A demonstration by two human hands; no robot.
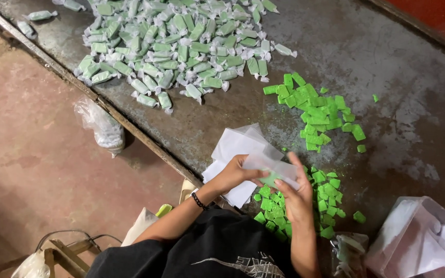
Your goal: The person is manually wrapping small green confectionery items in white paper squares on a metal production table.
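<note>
Both hands meet over the near edge of the worn metal bench [387, 67], working one green candy piece [270, 179] into a clear wrapper sheet [274, 166]. The left hand [233, 175] pinches the wrapper's left end in a closed grip, while the right hand [297, 198] clamps the other end, fingers partly hiding the candy. A stack of white wrapper sheets [235, 144] lies just beneath the hands. Unwrapped green pieces [315, 110] spread to the right and under the right wrist, some hidden by it. A heap of wrapped candies [176, 41] sits far left, cut off at the top. A plastic bag [418, 239] at near right is blurred and cropped.
</note>
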